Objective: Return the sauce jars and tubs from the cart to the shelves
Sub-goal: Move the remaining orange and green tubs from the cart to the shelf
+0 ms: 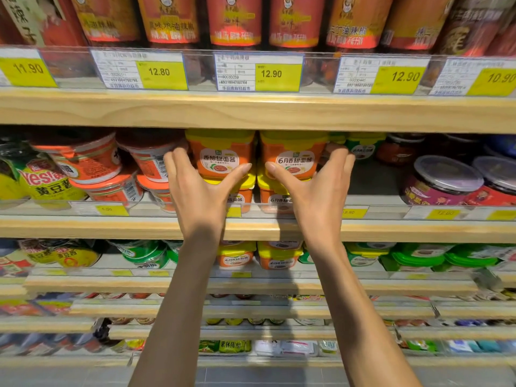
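Up close, the left fingers (pixel 174 160) lie spread along the left side of one orange tub (pixel 220 155), the thumb stretched across its lower front edge; the right fingers (pixel 342 163) mirror them on the right side of a second tub (pixel 293 155), thumb reaching in under its label. Neither grip is fully closed — both palms are open and pressed against the outer sides, so the pair of tubs is squeezed between the left hand (pixel 199 191) and the right hand (pixel 312 191).

Both tubs have yellow lids and white labels, and they stand side by side, touching or nearly so, on top of two more tubs of the same kind in the middle shelf (pixel 111 227). Whether they rest fully on the lower pair cannot be told.

Left of the left hand, red-and-white cups (pixel 83 160) lean in a loose pile, with a yellow bag (pixel 47 185) further left. Right of the right hand there is a bare patch of shelf, then low purple and red jars (pixel 444 182) with clear lids.

Above, tall red jars (pixel 234 20) stand in a row behind yellow price tags (pixel 276 76). Below, a lower shelf holds more orange tubs and green ones (pixel 416 255) — the forearms cross in front of it.
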### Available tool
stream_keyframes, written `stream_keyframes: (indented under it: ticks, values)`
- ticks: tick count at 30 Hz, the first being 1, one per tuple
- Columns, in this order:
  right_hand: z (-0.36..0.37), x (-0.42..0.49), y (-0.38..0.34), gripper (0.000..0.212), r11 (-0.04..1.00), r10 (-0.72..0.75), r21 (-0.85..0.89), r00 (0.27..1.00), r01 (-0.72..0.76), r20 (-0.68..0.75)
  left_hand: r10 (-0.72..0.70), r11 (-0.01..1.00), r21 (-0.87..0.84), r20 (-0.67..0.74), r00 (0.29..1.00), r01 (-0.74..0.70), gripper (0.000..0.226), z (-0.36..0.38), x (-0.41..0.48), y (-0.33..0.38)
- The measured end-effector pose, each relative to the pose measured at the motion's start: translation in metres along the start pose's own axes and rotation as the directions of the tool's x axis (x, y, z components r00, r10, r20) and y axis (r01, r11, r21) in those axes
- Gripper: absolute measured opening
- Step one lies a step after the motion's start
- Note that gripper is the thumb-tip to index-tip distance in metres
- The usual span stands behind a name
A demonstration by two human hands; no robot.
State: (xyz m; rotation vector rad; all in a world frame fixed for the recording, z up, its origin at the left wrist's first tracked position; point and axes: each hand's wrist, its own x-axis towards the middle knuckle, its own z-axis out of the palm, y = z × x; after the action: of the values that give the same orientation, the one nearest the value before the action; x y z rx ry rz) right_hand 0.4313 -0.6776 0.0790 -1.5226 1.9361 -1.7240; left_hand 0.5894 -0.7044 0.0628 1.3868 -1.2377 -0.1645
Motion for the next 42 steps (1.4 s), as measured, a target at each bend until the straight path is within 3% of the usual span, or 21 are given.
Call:
stream_keyframes:
  ticks: [7,14,18,21,25,30,35,42]
  values:
    - [-0.006,-0.004,0.002,0.065,0.998,-0.064,-0.014,0.998,0.064,0.017,0.010,1.000,0.024,0.028,1.000,-0.011,0.078,-0.006,-0.003,0.007]
    - [-0.024,-0.012,0.010,0.074,0.964,-0.080,-0.240,0.986,0.114,0.149,0.063,0.989,0.120,0.169,0.984,-0.084,0.087,-0.039,-0.009,0.005]
    - [-0.045,-0.023,0.015,0.075,0.866,-0.070,-0.460,0.959,0.195,0.275,0.191,0.926,0.280,0.231,0.954,-0.253,0.070,-0.065,-0.020,-0.006]
    - [-0.061,-0.033,0.020,0.068,0.766,-0.006,-0.590,0.920,0.256,0.392,0.271,0.835,0.366,0.375,0.887,-0.410,0.060,-0.077,-0.031,-0.017]
    - [-0.082,-0.053,0.030,0.065,0.631,0.081,-0.693,0.859,0.349,0.506,0.186,0.713,0.436,0.638,0.747,-0.550,0.056,-0.083,-0.050,-0.033]
    - [-0.121,-0.081,0.052,0.077,0.418,0.169,-0.781,0.805,0.464,0.569,0.151,0.654,0.384,0.778,0.610,-0.652,0.057,-0.074,-0.083,-0.037]
    - [-0.171,-0.098,0.082,0.076,0.376,0.288,-0.837,0.808,0.398,0.514,0.171,0.628,0.309,0.841,0.514,-0.714,0.055,-0.046,-0.115,-0.017]
    - [-0.260,-0.118,0.131,0.073,0.365,0.454,-0.911,0.817,0.195,0.357,0.285,0.581,0.124,0.895,0.343,-0.805,0.057,0.018,-0.171,0.036]
